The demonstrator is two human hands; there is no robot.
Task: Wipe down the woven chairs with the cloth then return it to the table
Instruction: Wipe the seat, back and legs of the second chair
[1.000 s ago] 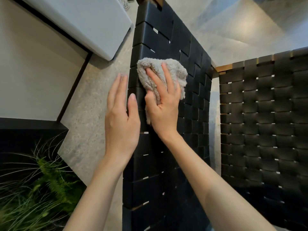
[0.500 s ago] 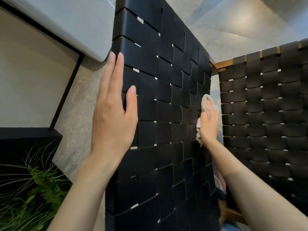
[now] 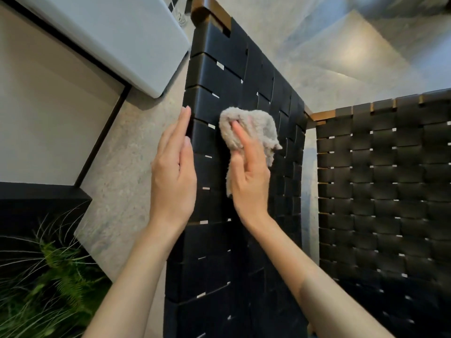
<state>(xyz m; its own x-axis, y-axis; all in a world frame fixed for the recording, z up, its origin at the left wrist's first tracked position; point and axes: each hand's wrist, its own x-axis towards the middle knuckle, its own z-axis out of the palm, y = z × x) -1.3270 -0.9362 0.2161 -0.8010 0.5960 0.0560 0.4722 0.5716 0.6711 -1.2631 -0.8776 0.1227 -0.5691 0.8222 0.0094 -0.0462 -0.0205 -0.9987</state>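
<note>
A black woven chair panel [image 3: 229, 74] with a wooden top corner fills the middle of the view. My right hand [image 3: 249, 176] presses a bunched grey fluffy cloth [image 3: 253, 128] against the panel's upper left part, fingers laid over the cloth. My left hand [image 3: 174, 174] lies flat with straight fingers along the panel's left edge, beside the cloth. A second black woven chair panel [image 3: 385, 181] with a wooden rail stands to the right.
A pale grey-blue rounded tabletop [image 3: 117, 37] is at the upper left, over a beige surface with a black frame [image 3: 97, 140]. Green fern-like plants [image 3: 48, 289] sit at the lower left. Grey stone floor [image 3: 117, 167] shows between them.
My right hand has brought the cloth from the panel's far right edge back to its upper left part. My left hand stays flat on the left edge.
</note>
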